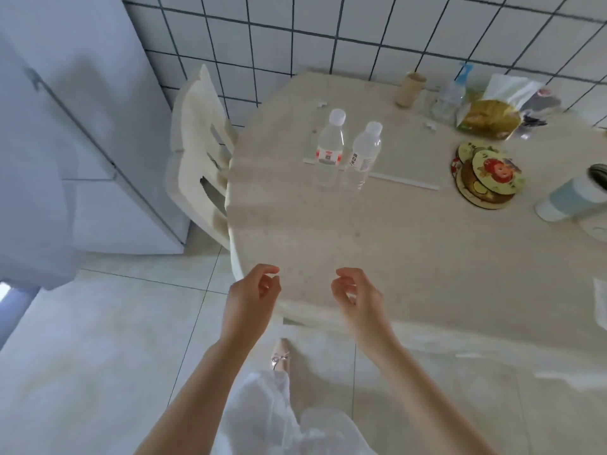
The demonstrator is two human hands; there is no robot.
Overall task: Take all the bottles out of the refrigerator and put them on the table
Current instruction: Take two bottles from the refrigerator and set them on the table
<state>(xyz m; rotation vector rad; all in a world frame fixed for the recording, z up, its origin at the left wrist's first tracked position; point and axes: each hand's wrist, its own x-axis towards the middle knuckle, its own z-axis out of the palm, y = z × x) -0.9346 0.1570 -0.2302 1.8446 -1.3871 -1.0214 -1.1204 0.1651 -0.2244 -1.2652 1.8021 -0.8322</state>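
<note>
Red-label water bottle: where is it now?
In the head view, the red-label bottle stands upright on the table, left of the second water bottle, near the white chair.

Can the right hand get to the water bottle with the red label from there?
Probably yes. The right hand holds nothing, and the bare table lies between it and the clear plastic red-labelled water bottle; nothing blocks the way.

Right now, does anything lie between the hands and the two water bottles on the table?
Nothing visible does. Bare tabletop lies between the left hand, the right hand and both water bottles. Both hands hold nothing.
</note>
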